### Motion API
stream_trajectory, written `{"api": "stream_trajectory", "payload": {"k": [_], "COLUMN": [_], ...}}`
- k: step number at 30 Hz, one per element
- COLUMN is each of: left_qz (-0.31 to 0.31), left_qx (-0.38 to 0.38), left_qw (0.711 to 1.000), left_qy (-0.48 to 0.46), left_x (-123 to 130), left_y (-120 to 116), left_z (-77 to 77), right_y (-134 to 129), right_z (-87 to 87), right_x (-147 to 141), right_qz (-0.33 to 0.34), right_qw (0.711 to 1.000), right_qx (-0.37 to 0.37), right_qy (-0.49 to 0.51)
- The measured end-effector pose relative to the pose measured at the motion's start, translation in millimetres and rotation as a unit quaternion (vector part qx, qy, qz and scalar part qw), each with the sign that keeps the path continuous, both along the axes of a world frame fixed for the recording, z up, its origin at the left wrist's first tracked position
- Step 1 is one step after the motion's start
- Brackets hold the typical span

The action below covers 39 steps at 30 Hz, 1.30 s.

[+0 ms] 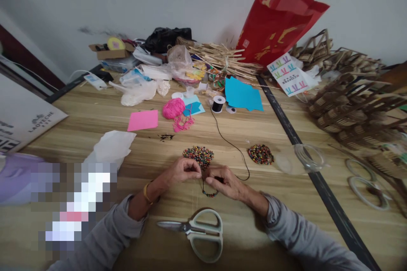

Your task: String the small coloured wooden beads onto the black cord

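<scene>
My left hand, with a gold bangle at its wrist, pinches at the end of a dark cord above a short string of colored beads. Close beside it, my right hand has its fingers curled together near the same cord; what they grip is too small to make out. A heap of loose multicolored beads lies just beyond both hands. Scissors with pale handles rest on the wooden table nearer to me. A black cord runs from a spool toward my right hand.
Finished-looking beaded loops lie at right, near clear coiled tubing. Behind are pink yarn, a pink sheet, blue sheets and a red bag. Woven baskets stand at far right.
</scene>
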<state>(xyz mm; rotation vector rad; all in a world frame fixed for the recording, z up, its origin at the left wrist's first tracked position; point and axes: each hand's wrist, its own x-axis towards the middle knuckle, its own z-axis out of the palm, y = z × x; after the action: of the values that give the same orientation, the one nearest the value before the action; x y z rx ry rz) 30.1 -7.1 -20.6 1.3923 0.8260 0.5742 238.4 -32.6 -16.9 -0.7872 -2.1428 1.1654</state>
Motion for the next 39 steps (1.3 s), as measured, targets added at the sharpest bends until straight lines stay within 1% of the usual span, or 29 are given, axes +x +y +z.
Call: {"api": "stream_trajectory", "payload": {"k": [5,7,11,14,17,19,22,25,30,36,39], "left_qz": [0.011,0.019,0.030,0.029,0.021,0.014,0.008,0.018,0.020,0.007,0.009], "left_qx": [-0.015,-0.020,0.008,0.029,0.026,0.022,0.023,0.037,0.052,0.045,0.044], "left_qw": [1.000,1.000,0.999,0.999,0.999,0.999,0.999,0.999,0.998,0.999,0.999], "left_qy": [-0.001,-0.003,-0.012,-0.017,-0.034,-0.047,-0.045,-0.030,-0.015,0.000,0.004], "left_x": [0,0,1,1,2,2,0,-2,-4,-4,-3], "left_y": [-1,-2,-5,-7,-8,-9,-7,-5,-4,-4,-4], "left_z": [4.7,7.3,8.9,9.7,11.3,11.4,8.4,3.6,-0.6,-0.7,-1.5], "right_y": [-2,-4,-8,-10,-10,-10,-9,-9,-9,-7,-7], "right_z": [-0.4,0.2,-2.7,-8.4,-12.5,-13.1,-11.9,-11.3,-12.3,-11.5,-10.7], "right_x": [-3,-6,-13,-16,-17,-17,-17,-19,-17,-13,-12], "right_qz": [-0.068,-0.089,-0.114,-0.121,-0.118,-0.110,-0.097,-0.092,-0.106,-0.123,-0.120], "right_qw": [0.997,0.995,0.990,0.989,0.988,0.984,0.976,0.972,0.975,0.990,0.992], "right_qx": [-0.020,-0.039,-0.072,-0.074,-0.085,-0.107,-0.143,-0.156,-0.140,-0.043,-0.015], "right_qy": [0.027,0.031,0.047,0.049,0.059,0.087,0.133,0.150,0.139,0.058,0.032]}}
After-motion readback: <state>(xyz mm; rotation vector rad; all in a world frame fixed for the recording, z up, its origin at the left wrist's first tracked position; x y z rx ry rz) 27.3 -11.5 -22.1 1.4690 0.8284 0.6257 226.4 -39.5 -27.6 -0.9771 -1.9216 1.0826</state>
